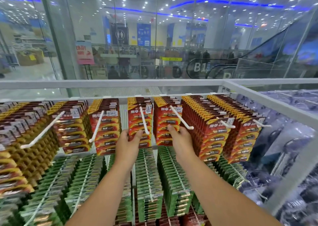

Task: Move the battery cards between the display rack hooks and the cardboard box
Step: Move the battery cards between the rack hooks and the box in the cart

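Nearest the lens, two bare forearms reaching up and forward over rows of green battery cards hung on the lower hooks. Far left: brown-and-gold card stacks pushed back on a long white hook with much of its shaft bare, probably room for more stock. Next right, two stacks of red battery cards, each set back from its hook tip, price tags facing out for reading. Left hand at the centre stack: thumb on the left edge of the front card, fingers curled onto its face, narrow and gripping that card near its lower half, likely to steady it for sliding along the white hook. Right hand at the neighbouring stack: thumb tip pressed to the front card's face, remaining fingers hidden behind the stack edge, so a full grip cannot be confirmed; seemingly bracing or pinching the front cards below their own hook. Further right, two deep, full stacks packed almost to the hook ends, hanging straight under their own weight. Far right, clear-wrapped goods beyond the white rack frame. No cardboard box in view; all battery cards on the hooks, none yet freed.
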Available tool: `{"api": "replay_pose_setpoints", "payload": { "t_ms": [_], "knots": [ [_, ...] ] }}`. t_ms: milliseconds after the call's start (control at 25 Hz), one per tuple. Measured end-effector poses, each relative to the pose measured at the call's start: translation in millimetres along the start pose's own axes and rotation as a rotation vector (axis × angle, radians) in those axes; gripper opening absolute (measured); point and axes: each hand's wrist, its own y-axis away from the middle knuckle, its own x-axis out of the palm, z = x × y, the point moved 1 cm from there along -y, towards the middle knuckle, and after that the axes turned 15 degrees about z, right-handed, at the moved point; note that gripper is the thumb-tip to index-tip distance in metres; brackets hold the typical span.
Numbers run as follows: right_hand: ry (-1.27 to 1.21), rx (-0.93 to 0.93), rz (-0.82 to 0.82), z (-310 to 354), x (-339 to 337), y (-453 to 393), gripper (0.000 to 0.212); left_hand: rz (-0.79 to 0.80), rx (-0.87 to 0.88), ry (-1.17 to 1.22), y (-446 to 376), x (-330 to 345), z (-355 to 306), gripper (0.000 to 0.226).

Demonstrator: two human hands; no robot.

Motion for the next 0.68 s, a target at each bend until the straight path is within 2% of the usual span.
{"api": "replay_pose_setpoints", "payload": {
  "t_ms": [40,80,160,280,520,680],
  "knots": [
    [0.016,0.006,-0.005,-4.0,0.2,0.8,0.073,-0.015,-0.005,-0.006,4.1,-2.4,2.3,0.047],
    [0.027,0.012,0.005,-7.7,0.6,5.0,0.079,-0.022,-0.017,-0.005,8.8,-3.8,5.7,0.045],
    [0.059,0.012,0.017,-10.5,1.4,25.0,0.069,-0.011,-0.058,-0.007,23.4,-5.0,13.2,0.047],
    [0.081,0.009,0.04,-21.8,-4.6,51.8,0.066,0.019,-0.114,-0.049,52.7,-3.8,24.1,0.065],
    [0.108,0.021,0.101,-31.8,-32.0,115.9,0.067,0.04,-0.059,-0.08,115.3,9.1,25.1,0.06],
    [0.098,0.069,0.166,-38.3,-77.5,166.0,0.064,0.068,-0.022,-0.071,163.5,48.2,17.3,0.058]
  ]
}}
